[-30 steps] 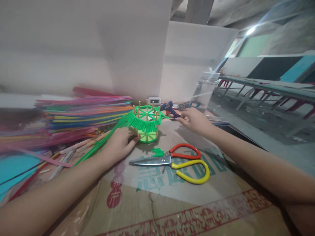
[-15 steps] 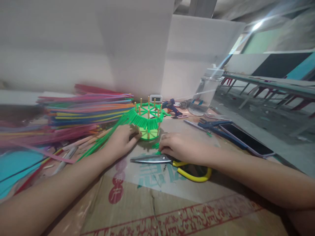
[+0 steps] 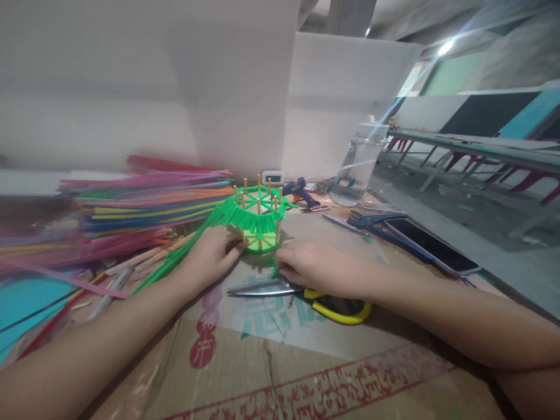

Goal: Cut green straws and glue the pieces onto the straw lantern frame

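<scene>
A round frame of upright wooden sticks wrapped with green pipe cleaners (image 3: 258, 220) stands on the table in the middle of the head view. My left hand (image 3: 212, 252) is closed at its lower left side, thumb and fingers at the base. Long loose green pipe cleaners (image 3: 168, 262) trail from the frame past this hand. To the right of the base, my right hand (image 3: 306, 265) rests low with curled fingers, near small green scraps (image 3: 275, 269); what it pinches, if anything, is hidden. Yellow-handled scissors (image 3: 345, 315) lie just below it, their pivot covered by the hand.
Bundles of coloured pipe cleaners (image 3: 144, 201) spread across the left. Behind the frame are a small white digital display (image 3: 273, 177) and a blue glue gun (image 3: 300, 189). A clear bottle (image 3: 356, 166), blue-handled pliers (image 3: 394, 233) and a phone (image 3: 433, 245) are at right.
The whole view has shifted slightly. My right hand has moved a little left and down, now covering the scissors' pivot. My left hand stays at the frame's base.
</scene>
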The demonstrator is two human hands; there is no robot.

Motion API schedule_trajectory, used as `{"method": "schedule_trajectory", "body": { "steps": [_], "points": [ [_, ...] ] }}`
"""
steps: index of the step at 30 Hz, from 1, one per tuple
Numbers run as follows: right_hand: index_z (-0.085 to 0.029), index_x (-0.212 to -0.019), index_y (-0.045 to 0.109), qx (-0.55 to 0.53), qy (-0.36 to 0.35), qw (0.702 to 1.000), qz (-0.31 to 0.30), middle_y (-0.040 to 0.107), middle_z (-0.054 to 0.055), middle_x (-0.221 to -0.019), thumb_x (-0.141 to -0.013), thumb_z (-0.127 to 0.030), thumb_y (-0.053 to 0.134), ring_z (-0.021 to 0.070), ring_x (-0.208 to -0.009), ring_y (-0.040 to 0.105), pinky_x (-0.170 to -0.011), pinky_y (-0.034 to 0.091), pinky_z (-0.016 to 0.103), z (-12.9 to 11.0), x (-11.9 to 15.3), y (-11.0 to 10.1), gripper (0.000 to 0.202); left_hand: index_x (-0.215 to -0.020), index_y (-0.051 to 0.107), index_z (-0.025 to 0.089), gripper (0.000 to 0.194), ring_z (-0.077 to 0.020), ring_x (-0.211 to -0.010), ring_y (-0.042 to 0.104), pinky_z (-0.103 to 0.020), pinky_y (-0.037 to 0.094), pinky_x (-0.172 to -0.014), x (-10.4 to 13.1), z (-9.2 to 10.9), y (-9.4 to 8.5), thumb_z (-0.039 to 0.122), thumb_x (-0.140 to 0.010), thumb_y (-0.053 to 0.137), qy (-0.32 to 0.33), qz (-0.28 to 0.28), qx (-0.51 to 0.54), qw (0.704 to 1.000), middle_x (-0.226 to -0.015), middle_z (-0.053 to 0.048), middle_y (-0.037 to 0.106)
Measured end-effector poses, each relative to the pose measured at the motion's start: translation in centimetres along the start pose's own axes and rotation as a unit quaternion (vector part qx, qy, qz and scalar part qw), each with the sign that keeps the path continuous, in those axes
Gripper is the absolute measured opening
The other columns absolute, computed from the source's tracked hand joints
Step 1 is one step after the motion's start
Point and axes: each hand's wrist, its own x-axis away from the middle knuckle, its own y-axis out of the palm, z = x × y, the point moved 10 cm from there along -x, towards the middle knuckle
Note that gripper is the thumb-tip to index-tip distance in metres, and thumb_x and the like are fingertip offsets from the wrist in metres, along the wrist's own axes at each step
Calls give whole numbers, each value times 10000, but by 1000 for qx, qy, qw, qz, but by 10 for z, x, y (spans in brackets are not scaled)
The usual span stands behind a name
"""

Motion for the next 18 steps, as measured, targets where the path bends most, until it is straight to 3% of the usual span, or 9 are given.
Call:
{"method": "schedule_trajectory", "body": {
  "steps": [3, 9, 14, 18],
  "points": [
    [-187, -825, 623, -84, 72, 994, 21, 634, -3, -705, -867, -164, 564, 117, -598, 511, -558, 344, 234, 16, 4, -8, 76, -844, 657, 175, 232, -215, -836, 627, -343, 453, -778, 1, 0, -1, 306, -935, 490, -2, 1, 2, 1000, -855, -62, 686],
    [-185, -907, 655, -201, 119, 972, 23, 684, 9, -827, -848, -115, 576, 121, -713, 597, -615, 414, 221, 36, 6, -9, 120, -854, 660, 165, 243, -218, -832, 626, -346, 454, -779, 1, 0, -2, 318, -935, 489, -12, -1, 1, 1000, -853, -70, 686],
    [-194, -927, 695, -157, 116, 980, 25, 709, 14, -829, -865, -172, 605, 130, -699, 604, -611, 406, 232, 35, 7, -17, 111, -870, 657, 171, 234, -213, -847, 624, -345, 451, -798, 1, 0, -1, 313, -937, 485, -9, 1, 10, 1000, -870, -65, 686],
    [-199, -867, 722, -121, 87, 989, -17, 714, 15, -806, -887, -263, 616, 140, -689, 606, -621, 409, 244, 25, 7, -9, 125, -863, 654, 173, 228, -215, -837, 623, -345, 447, -788, 1, 1, -2, 314, -934, 490, -6, 8, 8, 1000, -864, -62, 682]
  ]
}}
